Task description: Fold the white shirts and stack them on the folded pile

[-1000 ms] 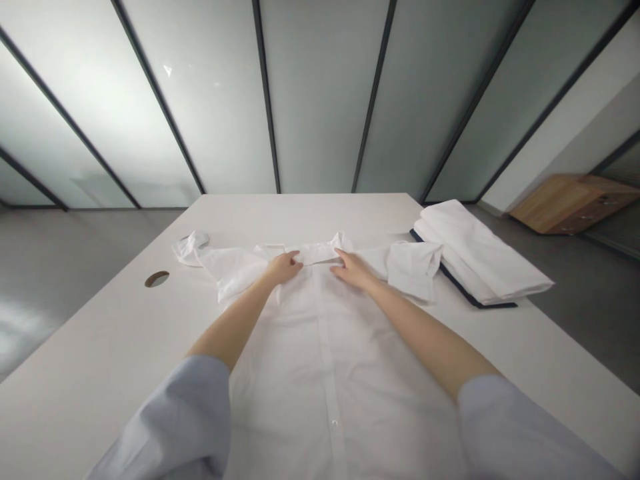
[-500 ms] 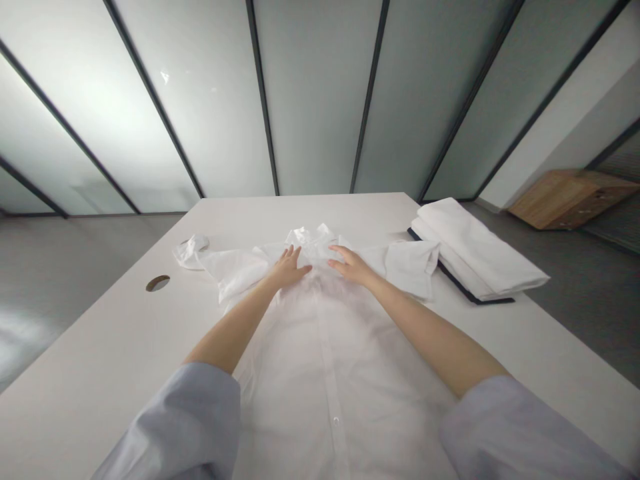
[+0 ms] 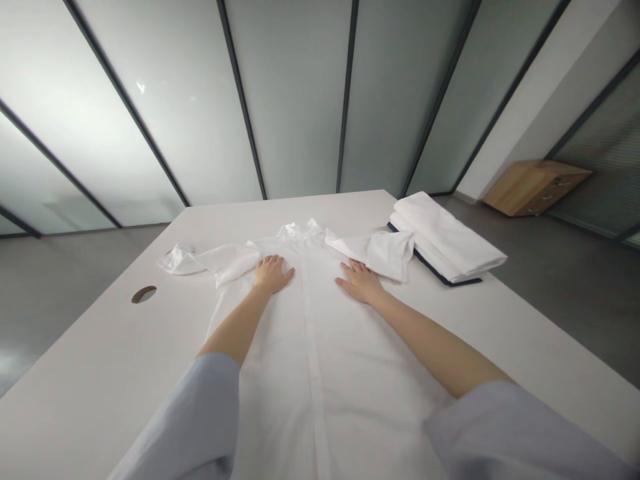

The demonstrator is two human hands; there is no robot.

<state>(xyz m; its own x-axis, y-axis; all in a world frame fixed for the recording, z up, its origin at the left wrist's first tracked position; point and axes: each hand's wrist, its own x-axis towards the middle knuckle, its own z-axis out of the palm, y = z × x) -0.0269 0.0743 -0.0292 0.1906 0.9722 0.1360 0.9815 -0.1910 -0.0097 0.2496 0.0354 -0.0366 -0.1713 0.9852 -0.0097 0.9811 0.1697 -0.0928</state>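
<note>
A white button-front shirt (image 3: 313, 333) lies spread on the table, its collar (image 3: 300, 230) at the far end and its placket running down the middle toward me. My left hand (image 3: 273, 273) rests flat on the upper chest left of the placket, fingers apart. On the other side of the placket, my right hand (image 3: 361, 281) lies open on the cloth, its fingertips close to the right sleeve (image 3: 387, 253). The left sleeve (image 3: 225, 260) stretches out to the left, bunched at its end. The shirt's lower hem is out of view.
Folded white cloth (image 3: 445, 237) sits on a dark flat board (image 3: 465, 283) at the table's right edge. A round hole (image 3: 144, 294) pierces the white table (image 3: 125, 353) on the left. Frosted glass panels (image 3: 295, 100) stand behind, and a wooden cabinet (image 3: 535, 188) is at the right.
My hands have moved apart from near the collar, outward and slightly toward me, over the chest. The cloth beneath looks flatter. The whole view has shifted a little.
</note>
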